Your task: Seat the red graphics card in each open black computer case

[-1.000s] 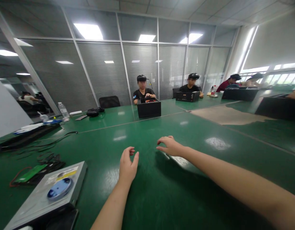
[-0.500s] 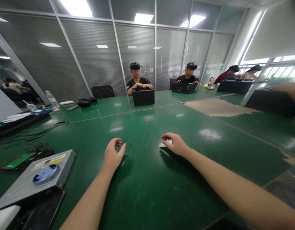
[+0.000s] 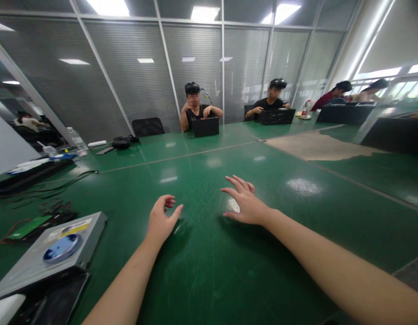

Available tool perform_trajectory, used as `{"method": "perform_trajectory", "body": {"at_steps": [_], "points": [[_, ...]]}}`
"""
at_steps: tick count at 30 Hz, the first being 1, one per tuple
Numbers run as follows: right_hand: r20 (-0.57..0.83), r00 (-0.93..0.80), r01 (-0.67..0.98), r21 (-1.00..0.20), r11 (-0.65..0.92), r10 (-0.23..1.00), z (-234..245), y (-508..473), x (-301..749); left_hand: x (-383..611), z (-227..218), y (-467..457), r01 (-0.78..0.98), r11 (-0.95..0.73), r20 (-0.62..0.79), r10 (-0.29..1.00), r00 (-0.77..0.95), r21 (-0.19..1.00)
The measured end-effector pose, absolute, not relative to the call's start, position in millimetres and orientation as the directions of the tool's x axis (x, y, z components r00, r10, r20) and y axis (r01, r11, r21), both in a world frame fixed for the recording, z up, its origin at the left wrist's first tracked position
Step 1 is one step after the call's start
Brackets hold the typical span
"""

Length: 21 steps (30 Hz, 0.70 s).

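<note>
We see silver metal box [image 3: 34, 267] on green table [image 3: 202, 257], just left of left hand [image 3: 160, 221], farther from right hand [image 3: 247, 205]; flat, yellow-striped label [image 3: 73, 229], round blue dish [image 3: 62, 248] on top; long axis slants from lower left to upper right; both hands empty, left loosely curled, right with fingers spread

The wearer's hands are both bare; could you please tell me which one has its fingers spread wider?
The right hand: its fingers fan apart, while those of the left hand curl close together.
</note>
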State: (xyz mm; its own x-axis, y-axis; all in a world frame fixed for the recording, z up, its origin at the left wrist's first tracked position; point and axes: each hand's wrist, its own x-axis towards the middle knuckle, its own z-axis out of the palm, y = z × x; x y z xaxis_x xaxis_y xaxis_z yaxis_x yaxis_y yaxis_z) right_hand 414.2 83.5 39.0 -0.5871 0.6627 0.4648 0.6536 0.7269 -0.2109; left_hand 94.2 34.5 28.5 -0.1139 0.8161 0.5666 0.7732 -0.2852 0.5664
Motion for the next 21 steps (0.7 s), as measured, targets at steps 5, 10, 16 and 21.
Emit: {"method": "perform_trajectory", "body": {"at_steps": [5, 10, 16, 21], "points": [[0.418, -0.632, 0.617, -0.238, 0.750, 0.652, 42.4, 77.2, 403.1, 92.5, 30.8, 33.3, 0.772, -0.270, 0.562, 0.817, -0.133, 0.575], [0.446, -0.667, 0.544, -0.257, 0.799, 0.598, 49.6, 77.4, 402.1, 91.5, 30.8, 32.0, 0.760, -0.264, 0.555, 0.818, -0.150, 0.594], [0.464, -0.688, 0.495, -0.263, 0.828, 0.558, 53.9, 72.5, 402.4, 90.2, 29.4, 32.6, 0.760, -0.262, 0.550, 0.822, -0.148, 0.595], [0.471, -0.669, 0.493, -0.299, 0.817, 0.576, 54.8, 73.7, 403.8, 88.6, 30.0, 31.2, 0.749, -0.263, 0.538, 0.831, -0.145, 0.608]]}}
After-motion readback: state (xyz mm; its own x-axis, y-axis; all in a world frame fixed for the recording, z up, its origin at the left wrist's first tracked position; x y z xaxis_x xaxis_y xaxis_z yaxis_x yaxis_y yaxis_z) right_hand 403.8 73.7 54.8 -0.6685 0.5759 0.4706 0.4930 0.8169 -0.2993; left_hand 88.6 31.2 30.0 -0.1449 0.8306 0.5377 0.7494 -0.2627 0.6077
